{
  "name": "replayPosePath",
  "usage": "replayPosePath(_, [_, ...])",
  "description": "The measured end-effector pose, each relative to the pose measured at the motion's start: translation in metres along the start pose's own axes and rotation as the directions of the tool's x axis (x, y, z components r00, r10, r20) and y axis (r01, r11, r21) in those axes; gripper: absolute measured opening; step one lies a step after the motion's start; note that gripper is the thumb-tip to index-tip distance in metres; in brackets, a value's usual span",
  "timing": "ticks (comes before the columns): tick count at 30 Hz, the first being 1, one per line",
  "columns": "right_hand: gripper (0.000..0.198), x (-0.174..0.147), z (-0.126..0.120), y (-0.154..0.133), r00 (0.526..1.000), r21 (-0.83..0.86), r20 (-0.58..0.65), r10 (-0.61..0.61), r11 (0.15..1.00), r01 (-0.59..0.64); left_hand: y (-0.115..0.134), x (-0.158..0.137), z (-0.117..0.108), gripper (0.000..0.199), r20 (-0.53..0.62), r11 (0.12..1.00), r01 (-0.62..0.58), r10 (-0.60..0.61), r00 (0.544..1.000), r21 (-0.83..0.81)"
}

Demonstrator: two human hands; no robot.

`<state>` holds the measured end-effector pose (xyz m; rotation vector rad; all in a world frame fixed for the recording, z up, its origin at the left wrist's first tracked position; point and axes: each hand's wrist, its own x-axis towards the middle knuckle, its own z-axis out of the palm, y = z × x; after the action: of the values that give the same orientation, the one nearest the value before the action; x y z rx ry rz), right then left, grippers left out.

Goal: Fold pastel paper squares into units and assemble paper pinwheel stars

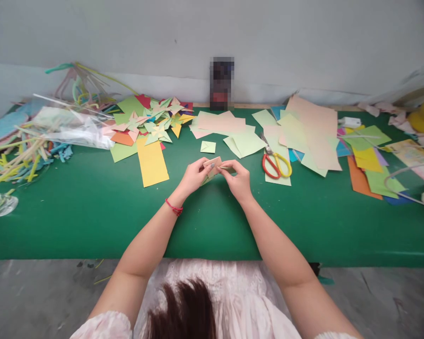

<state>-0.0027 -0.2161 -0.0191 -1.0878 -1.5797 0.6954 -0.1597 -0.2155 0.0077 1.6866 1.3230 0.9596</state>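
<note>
Between both hands is a small folded piece of paper (213, 163), pinkish with a pale green part at its lower side. My left hand (195, 176) pinches its left edge, thumb and fingers closed on it. On the other side my right hand (238, 178) grips the paper's right part with fingertips together. Just beyond them lies a small pale green folded square (208, 147) on the green tabletop (212, 221). Scissors (276, 165) with one red and one yellow handle rest to the right, partly on a pale green sheet.
Folded paper stars (158, 130) are heaped at the back left beside a yellow sheet (152, 162). Paper strips (31, 155) pile up far left. Pink and green sheets (314, 132) spread at the right, with coloured paper (369, 162) farther out. A pixelated upright object (222, 84) leans on the wall.
</note>
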Motion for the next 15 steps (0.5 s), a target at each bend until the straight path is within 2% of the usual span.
replayPosePath(4, [0.017, 0.0017, -0.0011, 0.0012, 0.996, 0.019, 0.058, 0.066, 0.998, -0.067, -0.0016, 0.0006, 0.0004, 0.023, -0.013, 1.000, 0.006, -0.006, 1.000, -0.004])
replayPosePath(7, [0.024, 0.0044, -0.0039, 0.0007, 0.991, 0.097, 0.081, 0.105, 0.989, -0.112, -0.0023, 0.0018, 0.0002, 0.023, -0.054, 0.999, 0.043, -0.044, 0.998, -0.013])
replayPosePath(10, [0.021, 0.0063, -0.0071, 0.0011, 0.985, 0.166, 0.124, 0.120, 0.976, -0.140, -0.0023, 0.0026, 0.0001, 0.021, -0.057, 0.995, 0.062, -0.066, 0.996, -0.076])
replayPosePath(15, [0.020, 0.0066, -0.0079, 0.0051, 0.985, 0.137, 0.059, 0.161, 0.976, -0.168, -0.0022, 0.0014, 0.0005, 0.022, -0.031, 0.986, 0.050, -0.056, 0.998, -0.160])
